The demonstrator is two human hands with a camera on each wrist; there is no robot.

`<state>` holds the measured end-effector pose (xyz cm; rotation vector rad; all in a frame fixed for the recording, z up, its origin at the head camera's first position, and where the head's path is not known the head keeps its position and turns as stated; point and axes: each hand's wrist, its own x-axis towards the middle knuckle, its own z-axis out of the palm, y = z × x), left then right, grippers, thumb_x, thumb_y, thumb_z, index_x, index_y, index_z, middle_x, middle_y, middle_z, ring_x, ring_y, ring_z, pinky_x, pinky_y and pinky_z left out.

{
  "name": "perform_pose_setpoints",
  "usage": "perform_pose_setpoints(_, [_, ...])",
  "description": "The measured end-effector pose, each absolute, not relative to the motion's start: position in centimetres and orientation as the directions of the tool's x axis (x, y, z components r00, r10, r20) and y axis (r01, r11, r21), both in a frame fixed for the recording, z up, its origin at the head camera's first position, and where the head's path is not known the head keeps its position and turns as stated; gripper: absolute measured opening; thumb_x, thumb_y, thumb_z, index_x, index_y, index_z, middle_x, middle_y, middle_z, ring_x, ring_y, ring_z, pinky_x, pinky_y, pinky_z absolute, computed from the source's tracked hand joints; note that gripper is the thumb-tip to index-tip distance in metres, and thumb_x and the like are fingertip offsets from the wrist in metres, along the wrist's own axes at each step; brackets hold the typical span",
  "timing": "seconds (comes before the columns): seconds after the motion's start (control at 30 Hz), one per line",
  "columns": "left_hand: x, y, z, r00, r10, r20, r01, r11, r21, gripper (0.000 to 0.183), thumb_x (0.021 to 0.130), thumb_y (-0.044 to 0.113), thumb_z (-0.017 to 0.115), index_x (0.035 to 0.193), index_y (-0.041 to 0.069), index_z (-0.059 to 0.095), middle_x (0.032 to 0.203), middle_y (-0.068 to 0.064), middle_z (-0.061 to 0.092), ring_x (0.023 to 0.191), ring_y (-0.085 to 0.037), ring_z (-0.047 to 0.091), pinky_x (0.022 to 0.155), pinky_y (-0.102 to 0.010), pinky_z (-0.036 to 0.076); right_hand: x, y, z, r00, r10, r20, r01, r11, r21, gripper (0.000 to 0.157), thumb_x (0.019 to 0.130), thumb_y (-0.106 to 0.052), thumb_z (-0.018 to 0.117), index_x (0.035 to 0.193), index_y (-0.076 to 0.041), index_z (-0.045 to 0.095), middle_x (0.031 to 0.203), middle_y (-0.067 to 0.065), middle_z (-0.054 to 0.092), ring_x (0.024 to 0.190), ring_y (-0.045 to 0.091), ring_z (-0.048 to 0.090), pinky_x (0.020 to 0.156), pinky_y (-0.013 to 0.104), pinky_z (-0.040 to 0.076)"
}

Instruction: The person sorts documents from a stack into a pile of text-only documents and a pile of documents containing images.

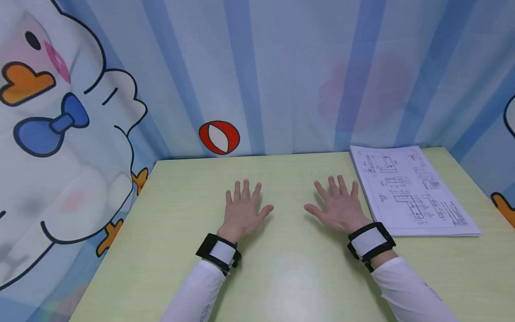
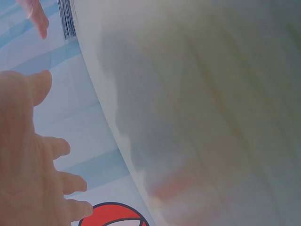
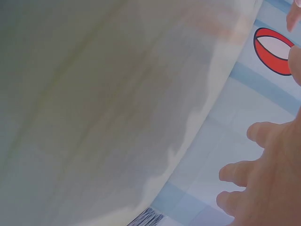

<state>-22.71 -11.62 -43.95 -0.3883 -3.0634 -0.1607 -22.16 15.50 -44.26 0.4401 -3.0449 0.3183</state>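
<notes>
My left hand (image 1: 242, 211) is held palm down over the pale yellow table (image 1: 297, 264), fingers spread and nothing in its grasp. To its right, my right hand (image 1: 341, 206) is likewise palm down with straight, spread fingers. Just beyond that hand lies a stack of paper (image 1: 414, 192), its top sheet printed with technical drawings. The wrist views show the left palm (image 2: 23, 155) and the right palm (image 3: 277, 174) close up, each above the tabletop and holding nothing. Both wrists wear black straps with white patches.
A light blue striped curtain (image 1: 289, 80) hangs along the table's back edge, printed with a red and white ball (image 1: 219, 137). On the left side hangs a large cartoon duck print (image 1: 80, 179) with a blue bow tie. The paper stack sits near the back right corner.
</notes>
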Motion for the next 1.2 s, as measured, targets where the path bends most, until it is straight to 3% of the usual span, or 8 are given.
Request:
perform_pose_setpoints(0.6, [-22.7, -11.5, -43.9, -0.969, 0.242, 0.054, 0.248, 0.957, 0.149, 0.077, 0.088, 0.065, 0.034, 0.148, 0.019, 0.026, 0.155, -0.02, 0.02, 0.142, -0.042, 0.013, 0.111, -0.063, 0.015, -22.1, 15.6, -44.0, -0.962, -0.262, 0.074, -0.272, 0.931, -0.242, 0.086, 0.085, -0.072, 0.032, 0.147, -0.012, 0.028, 0.151, 0.032, 0.02, 0.139, 0.051, 0.008, 0.104, 0.073, 0.0])
perform_pose_setpoints(0.73, [-23.0, -11.3, -43.9, -0.963, 0.265, 0.046, 0.268, 0.936, 0.228, 0.076, 0.089, 0.065, 0.033, 0.148, 0.018, 0.027, 0.155, -0.02, 0.02, 0.142, -0.042, 0.015, 0.111, -0.062, 0.018, -22.0, 15.8, -43.6, -0.961, -0.262, 0.088, -0.277, 0.919, -0.281, 0.086, 0.086, -0.067, 0.038, 0.148, -0.01, 0.025, 0.15, 0.032, 0.021, 0.138, 0.051, 0.013, 0.104, 0.073, 0.008])
perform_pose_setpoints(0.93, [-23.2, -10.2, -43.5, -0.956, 0.285, 0.064, 0.289, 0.891, 0.351, 0.07, 0.091, 0.058, 0.038, 0.147, 0.017, 0.029, 0.154, -0.018, 0.024, 0.14, -0.038, 0.023, 0.11, -0.057, 0.026, -22.1, 16.7, -42.1, -0.949, -0.263, 0.176, -0.312, 0.869, -0.385, 0.078, 0.088, -0.051, 0.053, 0.145, -0.004, 0.029, 0.142, 0.034, 0.035, 0.13, 0.049, 0.033, 0.101, 0.066, 0.031])
perform_pose_setpoints(1.2, [-23.4, -6.9, -42.9, -0.951, 0.296, 0.091, 0.298, 0.793, 0.531, 0.061, 0.092, 0.045, 0.048, 0.145, 0.019, 0.033, 0.153, -0.014, 0.027, 0.136, -0.034, 0.032, 0.103, -0.054, 0.039, -21.7, 20.4, -40.1, -0.963, -0.171, 0.21, -0.257, 0.822, -0.508, 0.078, 0.088, -0.051, 0.052, 0.144, -0.001, 0.031, 0.144, 0.03, 0.037, 0.13, 0.047, 0.033, 0.101, 0.063, 0.03])
